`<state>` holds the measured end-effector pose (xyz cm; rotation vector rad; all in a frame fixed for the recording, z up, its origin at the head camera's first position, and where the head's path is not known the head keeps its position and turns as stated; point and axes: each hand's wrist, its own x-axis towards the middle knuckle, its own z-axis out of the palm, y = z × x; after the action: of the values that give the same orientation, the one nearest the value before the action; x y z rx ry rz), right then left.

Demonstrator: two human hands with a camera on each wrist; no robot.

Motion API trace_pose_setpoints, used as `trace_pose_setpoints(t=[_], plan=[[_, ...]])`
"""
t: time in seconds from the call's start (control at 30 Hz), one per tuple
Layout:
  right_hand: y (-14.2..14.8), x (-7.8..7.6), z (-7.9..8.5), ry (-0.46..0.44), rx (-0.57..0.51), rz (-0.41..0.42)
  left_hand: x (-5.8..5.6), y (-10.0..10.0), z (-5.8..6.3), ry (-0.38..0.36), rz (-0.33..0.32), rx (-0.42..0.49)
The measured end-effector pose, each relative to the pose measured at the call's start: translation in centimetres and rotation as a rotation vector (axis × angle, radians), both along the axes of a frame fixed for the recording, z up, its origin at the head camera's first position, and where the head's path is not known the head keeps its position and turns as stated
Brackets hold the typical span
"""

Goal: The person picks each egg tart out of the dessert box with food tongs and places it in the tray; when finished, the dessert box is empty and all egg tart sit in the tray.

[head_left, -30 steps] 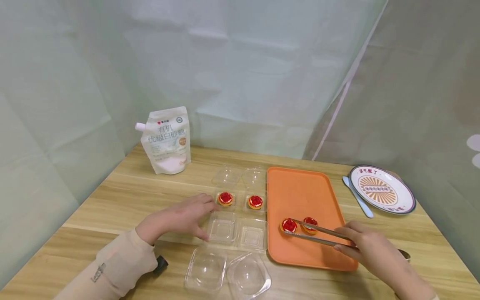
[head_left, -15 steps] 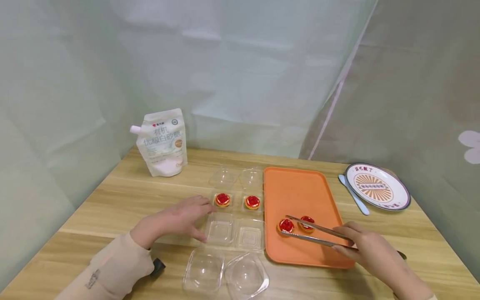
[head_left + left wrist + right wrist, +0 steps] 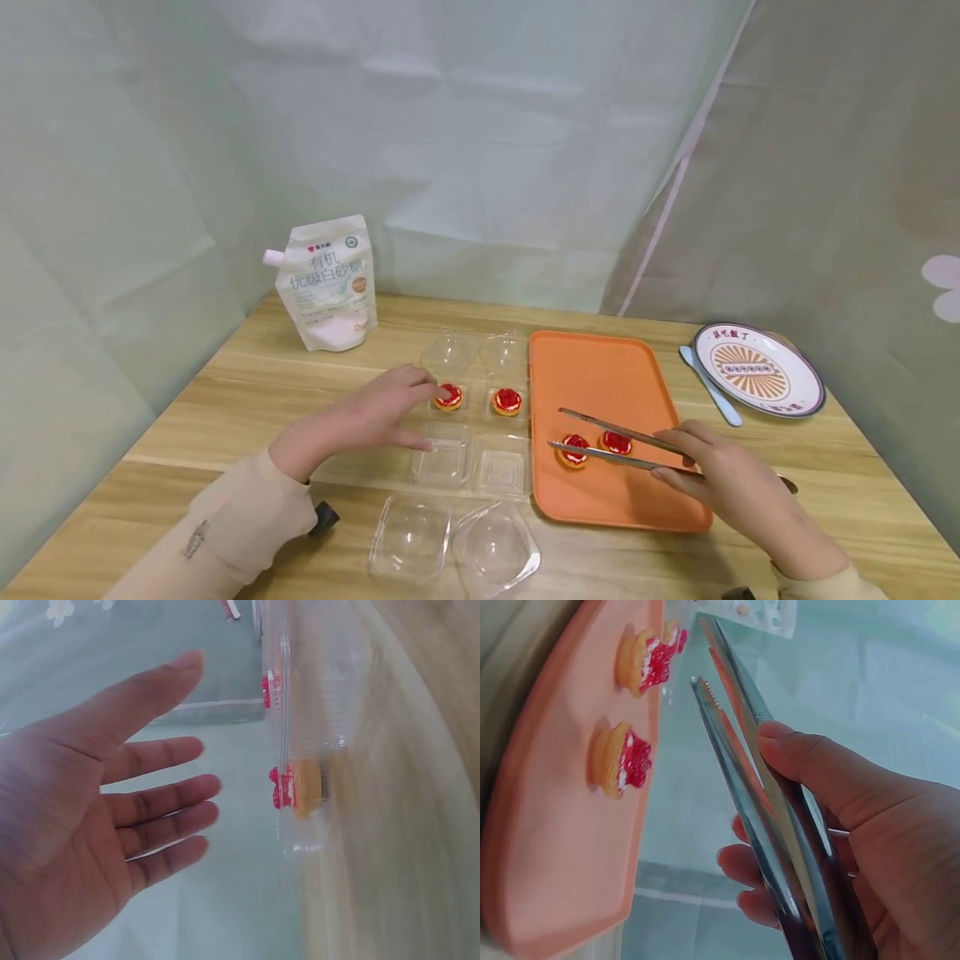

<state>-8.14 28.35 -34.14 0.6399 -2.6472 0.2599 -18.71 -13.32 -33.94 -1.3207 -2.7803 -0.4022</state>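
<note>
My left hand (image 3: 375,415) hovers over the clear plastic boxes with fingers apart and relaxed; nothing is in it. In the head view its fingertips overlap the back left tart (image 3: 452,400), a small pastry with a red topping. In the left wrist view, a gap separates the fingers (image 3: 180,793) from that row. Another tart (image 3: 507,402) sits in the neighbouring box. My right hand (image 3: 723,467) grips metal tongs (image 3: 739,787), whose tips stand apart with nothing between them. They are above the orange tray (image 3: 600,375), over its left tart (image 3: 576,442); a second tart (image 3: 617,442) lies beside it.
Two front boxes hold nothing; their domed lids (image 3: 411,533) fold toward me. A white pouch (image 3: 326,283) with a spout stands at the back left. On the right lie a patterned plate (image 3: 757,371) and a light blue spatula-like utensil (image 3: 712,387).
The tongs have lifted off the left tart and shifted left and away from me, still holding nothing. My left hand has risen and moved forward, its fingertips now overlapping the back left tart.
</note>
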Motion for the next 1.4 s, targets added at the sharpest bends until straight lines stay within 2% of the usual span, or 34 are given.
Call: trace_pose_setpoints(t=[0.17,0.3,0.47,0.73,0.9,1.07,1.2,1.4], plan=[[-0.9,-1.2,0.4,0.031,0.010,0.033,-1.1,1.4,0.4,0.079,-0.026,0.042],[-1.6,-2.1,0.6,0.060,0.013,0.061,-2.1,2.7,0.9,0.087,-0.015,0.056],[-2.4,-3.1,0.7,0.068,0.031,0.065,-3.5,4.3,0.8,0.038,0.009,0.006],[-4.1,-4.5,0.7,-0.059,0.077,0.018,-5.1,6.2,-0.9,-0.045,0.046,-0.102],[-5.0,-5.1,0.6,-0.046,0.097,0.037,-5.5,7.0,-1.6,-0.091,0.077,-0.123],[-5.5,-5.6,0.5,-0.047,0.130,0.027,-5.8,7.6,-1.9,-0.101,0.083,-0.133],[-5.8,-5.9,0.6,-0.074,0.150,0.010,-6.0,7.9,-2.2,-0.096,0.087,-0.153],[-6.1,-6.7,1.0,-0.114,0.192,0.010,-6.1,8.1,-2.2,-0.135,0.102,-0.156]])
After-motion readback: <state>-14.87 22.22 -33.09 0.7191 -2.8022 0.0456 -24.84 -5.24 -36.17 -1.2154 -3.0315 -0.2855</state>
